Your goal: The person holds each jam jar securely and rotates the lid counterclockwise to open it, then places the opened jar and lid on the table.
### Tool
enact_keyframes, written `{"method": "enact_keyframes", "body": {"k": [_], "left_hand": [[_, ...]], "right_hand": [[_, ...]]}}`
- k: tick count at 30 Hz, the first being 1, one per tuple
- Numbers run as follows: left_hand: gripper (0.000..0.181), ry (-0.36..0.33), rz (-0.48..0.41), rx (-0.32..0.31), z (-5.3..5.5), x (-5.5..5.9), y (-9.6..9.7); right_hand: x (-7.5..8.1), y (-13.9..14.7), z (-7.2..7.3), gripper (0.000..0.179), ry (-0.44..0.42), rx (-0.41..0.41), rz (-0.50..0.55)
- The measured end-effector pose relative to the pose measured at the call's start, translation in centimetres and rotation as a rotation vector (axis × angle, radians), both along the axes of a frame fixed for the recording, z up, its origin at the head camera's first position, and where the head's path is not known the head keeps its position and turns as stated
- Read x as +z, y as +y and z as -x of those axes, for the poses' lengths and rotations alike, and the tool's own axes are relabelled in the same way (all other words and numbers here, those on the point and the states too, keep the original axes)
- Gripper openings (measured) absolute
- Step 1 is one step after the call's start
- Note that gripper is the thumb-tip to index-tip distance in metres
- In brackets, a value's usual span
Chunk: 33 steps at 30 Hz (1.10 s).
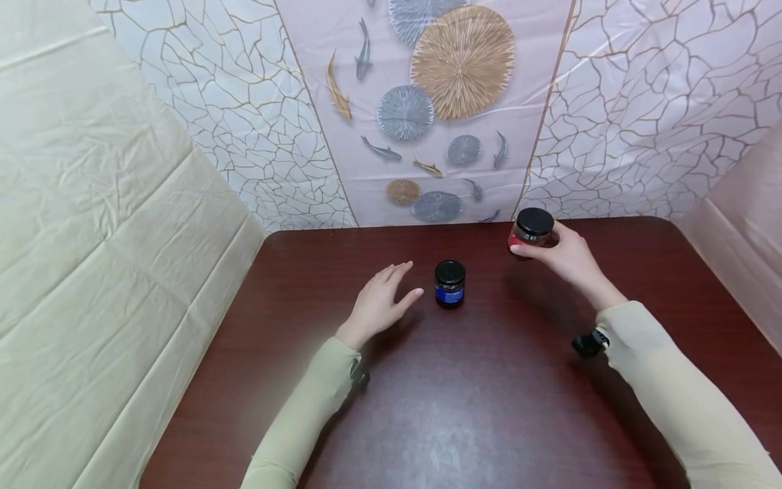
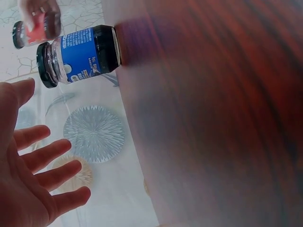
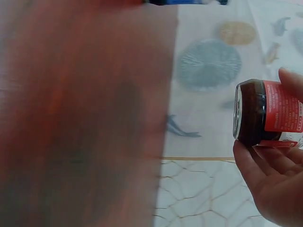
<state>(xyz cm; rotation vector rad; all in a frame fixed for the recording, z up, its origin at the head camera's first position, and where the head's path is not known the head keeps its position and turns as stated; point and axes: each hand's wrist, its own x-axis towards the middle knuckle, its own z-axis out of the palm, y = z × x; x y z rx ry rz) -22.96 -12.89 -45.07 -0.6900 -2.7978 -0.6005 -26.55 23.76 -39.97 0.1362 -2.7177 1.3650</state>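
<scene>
Right hand (image 1: pixel 571 257) grips red-label jar (image 1: pixel 531 228) aloft, not set down — blue-label jar (image 1: pixel 450 285) untouched, left of grip; left hand (image 1: pixel 379 303) empty.

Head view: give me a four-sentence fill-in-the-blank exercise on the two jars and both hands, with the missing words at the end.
1. The right hand holds a jar whose label is ____.
2. The blue-labelled jar stands on the ____.
3. Both jars have ____ lids.
4. The left hand holds ____.

Missing words: red; table; black; nothing.
</scene>
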Motion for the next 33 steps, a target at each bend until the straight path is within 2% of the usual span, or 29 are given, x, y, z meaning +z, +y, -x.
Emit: {"method": "enact_keyframes", "body": {"k": [4, 12, 17, 24, 33], "left_hand": [[0.067, -0.003, 0.005, 0.001, -0.1, 0.0, -0.1], [0.07, -0.038, 0.021, -0.006, -0.4, 0.0, 0.0], [0.07, -0.027, 0.023, -0.003, -0.3, 0.1, 0.1], [0.07, -0.027, 0.028, -0.013, -0.3, 0.1, 0.1], [0.069, -0.036, 0.023, -0.027, -0.7, 0.7, 0.4]], "right_hand": [[1.6, -0.1, 0.2, 0.067, 0.028, -0.011, 0.006], [4.3, -0.1, -0.4, 0.057, 0.055, -0.017, 0.126], [5.8, -0.3, -0.3, 0.051, 0.078, -0.001, 0.177], [7.0, -1.2, -0.6, 0.048, 0.097, 0.031, 0.226], [8.9, -1.5, -1.9, 0.049, 0.126, 0.064, 0.213]]}}
